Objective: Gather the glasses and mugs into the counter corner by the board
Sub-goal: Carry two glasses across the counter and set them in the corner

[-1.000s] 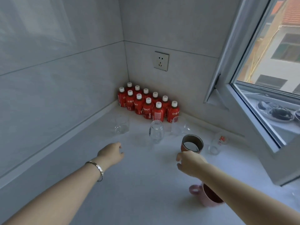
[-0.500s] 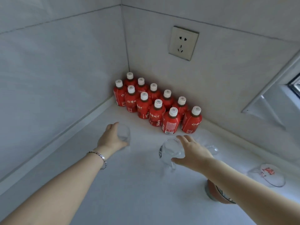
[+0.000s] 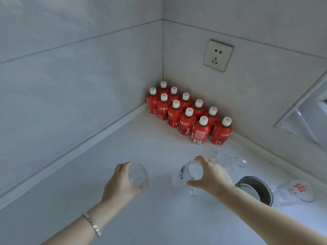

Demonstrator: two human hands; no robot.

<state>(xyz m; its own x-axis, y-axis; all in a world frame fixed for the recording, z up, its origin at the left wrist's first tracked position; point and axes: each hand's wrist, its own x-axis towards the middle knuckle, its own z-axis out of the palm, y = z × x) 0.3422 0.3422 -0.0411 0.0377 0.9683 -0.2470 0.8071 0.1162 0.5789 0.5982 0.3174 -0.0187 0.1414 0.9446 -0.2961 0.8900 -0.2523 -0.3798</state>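
The left hand (image 3: 120, 186) grips an empty clear glass (image 3: 137, 175); the right hand (image 3: 210, 175) grips an empty stemmed glass (image 3: 192, 173). Red bottles (image 3: 187, 112) fill the counter (image 3: 70, 174) corner.

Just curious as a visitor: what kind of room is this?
Probably a home kitchen: a pale counter meeting tiled walls, a wall socket, juice bottles in the corner, and drinking glasses about.

Home kitchen corner: pale tiled walls (image 3: 74, 71) meeting above a white desk (image 3: 159, 218), a wall socket (image 3: 218, 55), red juice bottles (image 3: 187, 114) in rows, drinking glasses (image 3: 231, 154) and a mug (image 3: 254, 190).
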